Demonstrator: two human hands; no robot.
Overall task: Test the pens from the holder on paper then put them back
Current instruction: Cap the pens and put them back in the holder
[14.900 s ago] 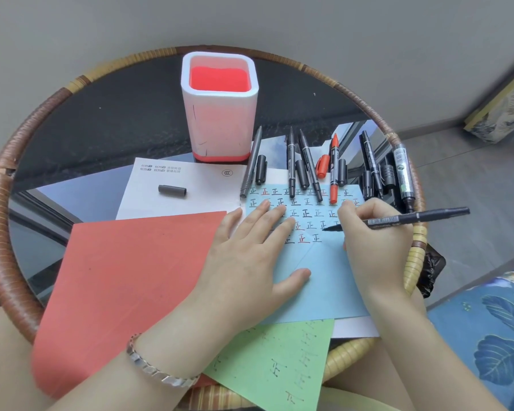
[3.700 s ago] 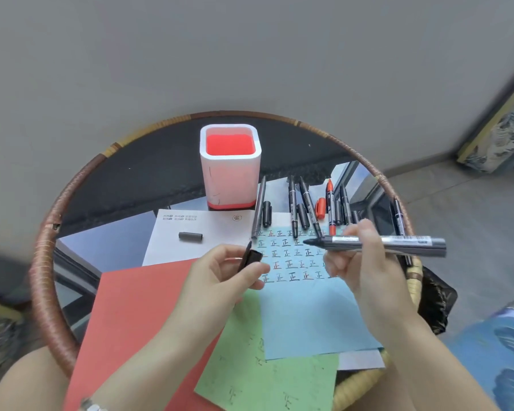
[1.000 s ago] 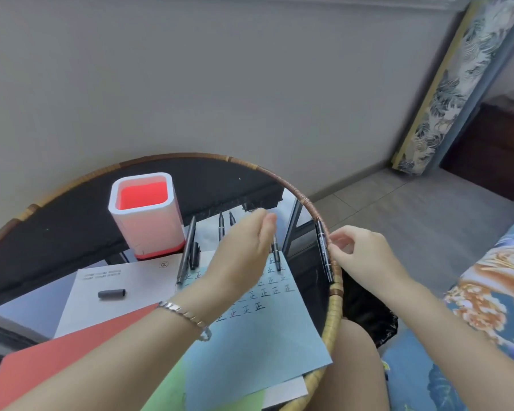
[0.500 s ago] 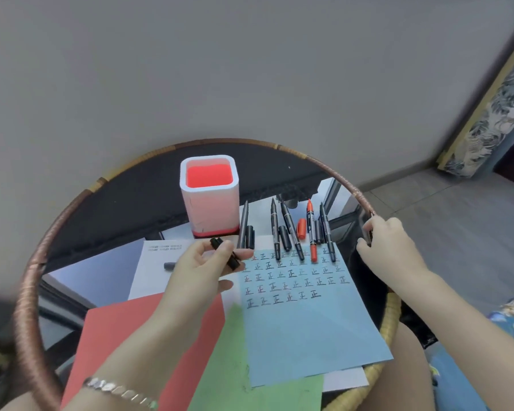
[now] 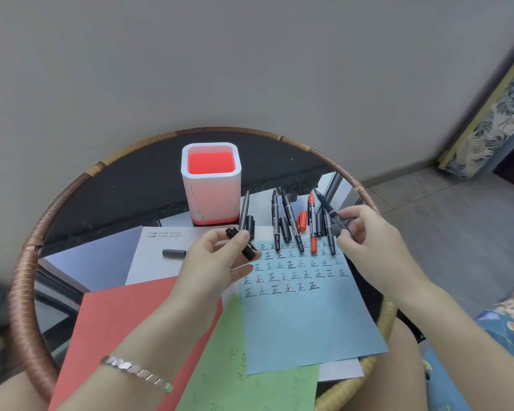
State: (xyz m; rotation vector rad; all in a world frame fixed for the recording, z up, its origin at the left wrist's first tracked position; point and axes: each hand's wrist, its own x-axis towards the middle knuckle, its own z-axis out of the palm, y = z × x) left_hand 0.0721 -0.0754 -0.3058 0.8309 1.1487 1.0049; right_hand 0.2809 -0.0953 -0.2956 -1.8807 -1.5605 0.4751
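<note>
The white pen holder [image 5: 211,188] with a red inside stands empty at the back of the round table. In front of it several uncapped pens lie in a row: black ones [image 5: 276,221] and an orange-red one [image 5: 311,223], with caps beside them. The blue paper [image 5: 303,310] carries rows of written test marks. My left hand [image 5: 217,262] pinches a black pen cap [image 5: 241,243] above the paper's top left corner. My right hand [image 5: 368,241] grips a black pen [image 5: 328,210] by its lower end, tip pointing up and left, over the right end of the row.
A loose black cap [image 5: 174,253] lies on the white sheet [image 5: 158,262]. Red paper [image 5: 131,327] and green paper [image 5: 244,369] overlap at the front. The rattan table rim [image 5: 24,292] rings the glass top. A wall stands close behind; floor and a floral cushion lie to the right.
My right hand has come away from the table's right rim holding a black pen and moved left toward the row. My left hand still holds the cap.
</note>
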